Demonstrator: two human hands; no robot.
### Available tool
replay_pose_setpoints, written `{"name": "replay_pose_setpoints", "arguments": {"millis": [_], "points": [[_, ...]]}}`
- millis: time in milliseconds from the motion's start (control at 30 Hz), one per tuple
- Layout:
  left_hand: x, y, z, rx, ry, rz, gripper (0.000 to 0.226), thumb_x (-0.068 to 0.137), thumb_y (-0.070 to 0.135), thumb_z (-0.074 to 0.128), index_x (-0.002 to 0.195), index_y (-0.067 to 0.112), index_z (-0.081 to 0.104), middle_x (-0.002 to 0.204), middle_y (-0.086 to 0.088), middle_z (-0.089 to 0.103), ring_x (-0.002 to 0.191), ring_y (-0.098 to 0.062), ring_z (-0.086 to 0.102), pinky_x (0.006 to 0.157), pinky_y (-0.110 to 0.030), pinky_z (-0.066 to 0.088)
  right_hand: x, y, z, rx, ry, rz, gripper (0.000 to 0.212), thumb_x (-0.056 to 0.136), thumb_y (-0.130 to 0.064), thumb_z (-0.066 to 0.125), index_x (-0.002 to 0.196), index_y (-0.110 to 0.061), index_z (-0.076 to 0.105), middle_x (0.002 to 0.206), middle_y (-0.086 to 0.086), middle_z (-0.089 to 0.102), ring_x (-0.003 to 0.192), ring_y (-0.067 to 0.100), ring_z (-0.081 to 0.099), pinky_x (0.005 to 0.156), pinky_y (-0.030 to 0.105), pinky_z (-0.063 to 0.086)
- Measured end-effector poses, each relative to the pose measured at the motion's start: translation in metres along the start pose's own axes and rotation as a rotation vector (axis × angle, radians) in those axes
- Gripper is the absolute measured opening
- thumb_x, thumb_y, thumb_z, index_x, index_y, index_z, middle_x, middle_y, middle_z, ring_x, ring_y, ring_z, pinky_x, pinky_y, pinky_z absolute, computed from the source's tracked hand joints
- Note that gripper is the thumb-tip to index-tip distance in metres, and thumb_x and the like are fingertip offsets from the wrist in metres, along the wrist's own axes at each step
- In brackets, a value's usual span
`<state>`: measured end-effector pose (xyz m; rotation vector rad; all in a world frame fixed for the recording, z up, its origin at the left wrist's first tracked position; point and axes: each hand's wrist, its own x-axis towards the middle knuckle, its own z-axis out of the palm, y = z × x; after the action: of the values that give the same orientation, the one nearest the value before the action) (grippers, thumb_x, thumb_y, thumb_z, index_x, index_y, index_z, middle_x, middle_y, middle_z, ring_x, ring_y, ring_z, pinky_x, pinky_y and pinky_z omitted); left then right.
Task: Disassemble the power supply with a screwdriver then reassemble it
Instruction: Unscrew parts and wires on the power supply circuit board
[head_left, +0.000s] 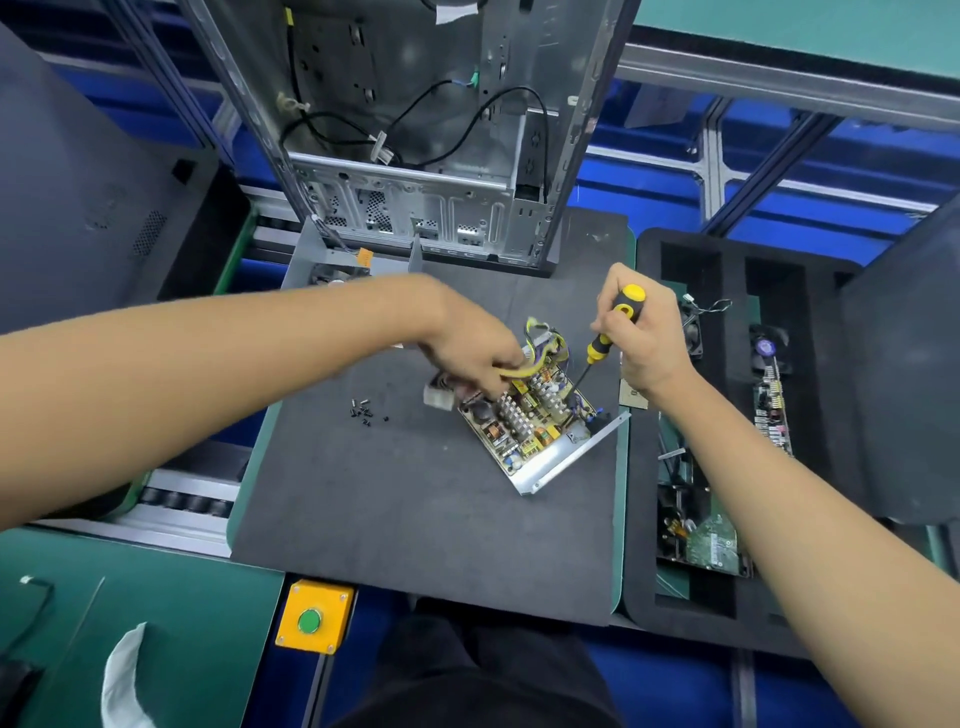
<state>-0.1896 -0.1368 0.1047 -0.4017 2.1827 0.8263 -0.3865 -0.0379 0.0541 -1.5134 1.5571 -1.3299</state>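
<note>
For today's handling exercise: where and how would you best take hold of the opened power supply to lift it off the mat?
Probably by the bare metal base plate of the power supply, pinching its near edge and upturned right flange from the front, the side towards the camera. Both are free, rigid metal. The board's top is crowded with heatsinks and coils, and the far end carries wires where the left hand already works.
</note>
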Motion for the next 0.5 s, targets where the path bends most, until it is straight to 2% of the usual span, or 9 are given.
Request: {"name": "replay_pose_setpoints", "arguments": {"millis": [100,167,200,267,367,433,500], "points": [[-0.007,-0.013,-0.037,-0.062,0.118,0.010,0.014,0.107,0.026,0.052,0.101,0.013,0.050,0.078,-0.003,0.065,0.060,-0.018,0.057,0.054,-0.024,0.049,0.002,-0.001,-0.005,0.006,0.008,-0.008,0.032,0.072,0.002,0.049,0.066,-0.030,0.048,0.061,0.005,0.043,0.058,0.009,0.042,0.060,0.014,0.044],[-0.003,-0.018,-0.058,0.046,0.340,0.032,0.023,0.106,0.038,0.053,0.098,0.016,0.048,0.074,0.001,0.061,0.057,-0.013,0.058,0.058,-0.033,0.046,0.002,-0.001,-0.007,0.002,0.018,-0.015,0.034,0.072,0.004,0.049,0.066,-0.029,0.048,0.061,0.007,0.042,0.058,0.013,0.039,0.060,0.014,0.044],[0.003,-0.019,-0.065,0.092,0.460,0.027,0.029,0.105,0.045,0.052,0.094,0.018,0.047,0.069,0.005,0.057,0.054,-0.007,0.057,0.058,-0.034,0.039,0.002,-0.002,-0.007,-0.005,0.021,-0.015,0.032,0.073,0.003,0.049,0.066,-0.028,0.048,0.061,0.007,0.042,0.058,0.014,0.039,0.060,0.014,0.045],[0.017,-0.019,-0.073,0.160,0.635,-0.035,0.040,0.102,0.058,0.048,0.091,0.020,0.044,0.065,0.006,0.054,0.052,-0.007,0.059,0.058,-0.034,0.032,0.002,-0.001,-0.007,-0.008,0.019,-0.010,0.024,0.072,-0.002,0.048,0.066,-0.025,0.047,0.062,0.008,0.042,0.058,0.013,0.040,0.060,0.016,0.047],[0.048,-0.025,-0.072,0.459,0.760,-0.154,0.044,0.104,0.060,0.039,0.108,0.016,0.044,0.095,-0.006,0.064,0.087,-0.030,0.062,0.067,-0.039,0.035,0.002,-0.001,-0.007,0.013,0.023,0.008,0.020,0.071,-0.002,0.047,0.066,-0.021,0.046,0.062,0.013,0.043,0.059,0.016,0.040,0.060,0.014,0.044],[0.061,-0.035,-0.068,0.634,0.802,-0.222,0.051,0.106,0.056,0.037,0.127,0.011,0.043,0.118,-0.013,0.060,0.108,-0.034,0.057,0.081,-0.045,0.040,0.003,0.000,-0.008,0.014,0.020,0.012,0.022,0.072,0.002,0.047,0.066,-0.019,0.046,0.062,0.016,0.043,0.058,0.015,0.040,0.059,0.013,0.043],[0.064,-0.049,-0.064,0.757,0.823,-0.232,0.064,0.104,0.059,0.040,0.140,0.007,0.035,0.132,-0.014,0.053,0.116,-0.033,0.052,0.092,-0.043,0.041,0.005,0.001,-0.009,0.012,0.017,0.011,0.026,0.072,0.003,0.048,0.066,-0.022,0.046,0.062,0.014,0.043,0.058,0.013,0.039,0.060,0.013,0.043]]}}
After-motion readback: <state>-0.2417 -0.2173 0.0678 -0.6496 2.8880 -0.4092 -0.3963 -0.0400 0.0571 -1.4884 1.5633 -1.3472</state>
